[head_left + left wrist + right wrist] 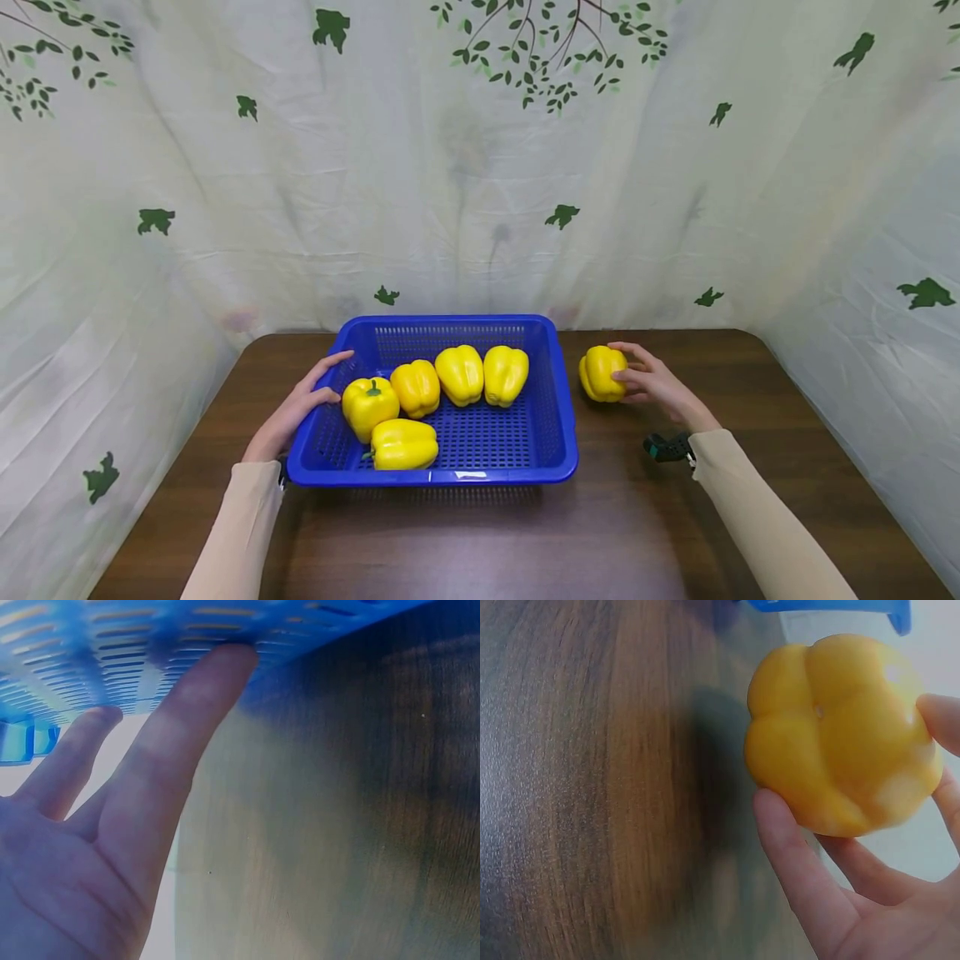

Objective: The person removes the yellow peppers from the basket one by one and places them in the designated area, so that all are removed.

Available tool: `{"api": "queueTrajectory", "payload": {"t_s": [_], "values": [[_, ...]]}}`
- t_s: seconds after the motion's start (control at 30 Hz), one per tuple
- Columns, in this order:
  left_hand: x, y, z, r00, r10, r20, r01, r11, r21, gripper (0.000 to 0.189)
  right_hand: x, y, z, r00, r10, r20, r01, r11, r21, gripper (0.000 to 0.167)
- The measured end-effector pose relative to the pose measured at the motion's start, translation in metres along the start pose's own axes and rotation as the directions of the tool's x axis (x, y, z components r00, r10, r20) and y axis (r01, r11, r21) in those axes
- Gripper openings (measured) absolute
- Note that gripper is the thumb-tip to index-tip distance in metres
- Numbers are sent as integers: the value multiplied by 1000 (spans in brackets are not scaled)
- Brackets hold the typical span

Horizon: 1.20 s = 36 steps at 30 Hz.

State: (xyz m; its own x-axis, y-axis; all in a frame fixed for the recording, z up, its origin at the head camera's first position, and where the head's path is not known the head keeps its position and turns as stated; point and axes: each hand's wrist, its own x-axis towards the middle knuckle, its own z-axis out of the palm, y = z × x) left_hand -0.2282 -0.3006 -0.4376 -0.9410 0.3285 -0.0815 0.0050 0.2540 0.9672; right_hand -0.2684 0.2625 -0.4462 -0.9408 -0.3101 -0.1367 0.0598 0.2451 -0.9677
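We are gripping the blue basket [360, 477] by its left rim, our left hand [296, 407] spreading its fingers, apparently for steadiness. Right of it, over the table [600, 508], our right hand [658, 388] is holding a yellow pepper [600, 374] by the fingertips; its lobed end is facing our wrist camera, its long axis seemingly running away, stem hidden.

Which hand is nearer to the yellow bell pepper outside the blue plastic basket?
Right. The right hand grips that yellow bell pepper; the left hand is farther, touching the left side of the blue basket.
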Motion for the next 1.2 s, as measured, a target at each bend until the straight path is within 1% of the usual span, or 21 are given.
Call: {"api": "queueTrajectory", "payload": {"t_s": [0.4, 0.77, 1.03, 1.2], "values": [[0, 0, -1, 1000, 6, 7, -6, 1000, -3, 67, 4, 0, 5, 1000, 19, -16, -20, 999, -35, 62], [1, -1, -1, 1000, 11, 6, -11, 1000, -4, 66, 8, -2, 7, 1000, 14, -4, -14, 994, -107, 66], [1, -1, 0, 1000, 10, 6, -10, 1000, -9, 66, 5, 1, 8, 1000, -11, -2, 11, 996, -90, 67], [0, -1, 0, 1000, 11, 1, -11, 1000, -8, 66, 4, 2, 8, 999, -42, -15, 41, 997, -65, 63]]}}
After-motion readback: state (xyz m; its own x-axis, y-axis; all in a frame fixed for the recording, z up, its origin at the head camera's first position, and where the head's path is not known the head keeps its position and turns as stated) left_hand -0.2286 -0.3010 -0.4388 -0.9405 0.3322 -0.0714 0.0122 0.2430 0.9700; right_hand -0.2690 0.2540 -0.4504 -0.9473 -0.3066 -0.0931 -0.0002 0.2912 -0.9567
